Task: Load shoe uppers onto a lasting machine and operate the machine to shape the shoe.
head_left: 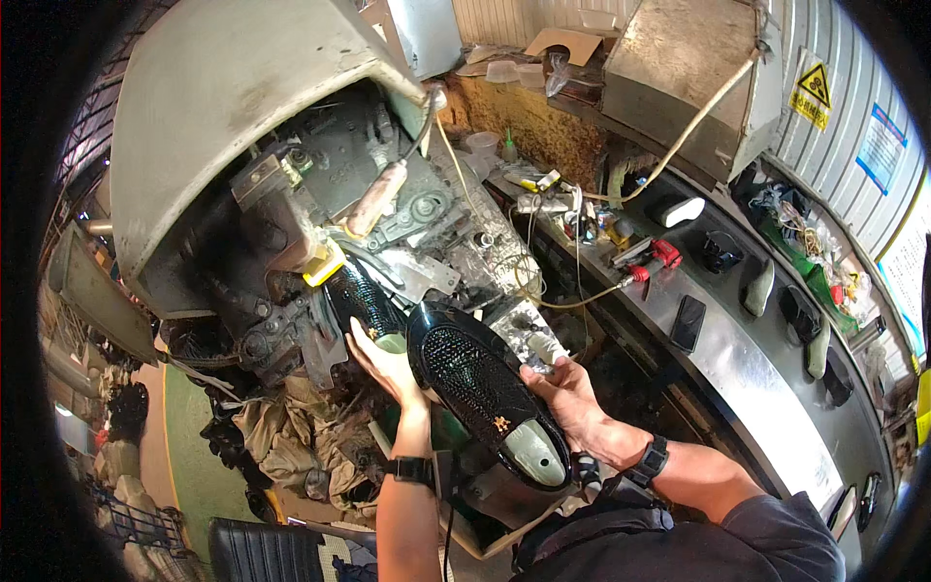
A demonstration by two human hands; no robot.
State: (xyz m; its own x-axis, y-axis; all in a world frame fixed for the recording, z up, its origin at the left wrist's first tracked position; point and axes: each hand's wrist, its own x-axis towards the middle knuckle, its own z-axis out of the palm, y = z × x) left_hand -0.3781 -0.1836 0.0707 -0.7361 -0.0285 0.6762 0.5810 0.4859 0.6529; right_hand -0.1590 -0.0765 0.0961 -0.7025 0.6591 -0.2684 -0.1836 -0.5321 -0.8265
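Observation:
My right hand [574, 405] grips the side edge of a glossy black textured shoe [473, 373], its thumb on top. A pale last [536, 454] fills the shoe's opening at the near end, and a small gold ornament [501, 424] sits on its upper. To the left, my left hand [383, 366] is closed around the near end of a second black shoe [363, 303], where a pale green last [392, 343] shows. The far end of that shoe lies inside the machine [320, 194], beneath a yellow part [324, 262]. Both wrists wear dark bands.
A metal conveyor [747, 373] curves along the right, carrying several lasts and shoes, and a black phone [688, 323] lies on its near ledge. A red power tool [658, 260] and cables lie farther back. Crumpled cloth [291, 441] and a black seat [262, 551] are at lower left.

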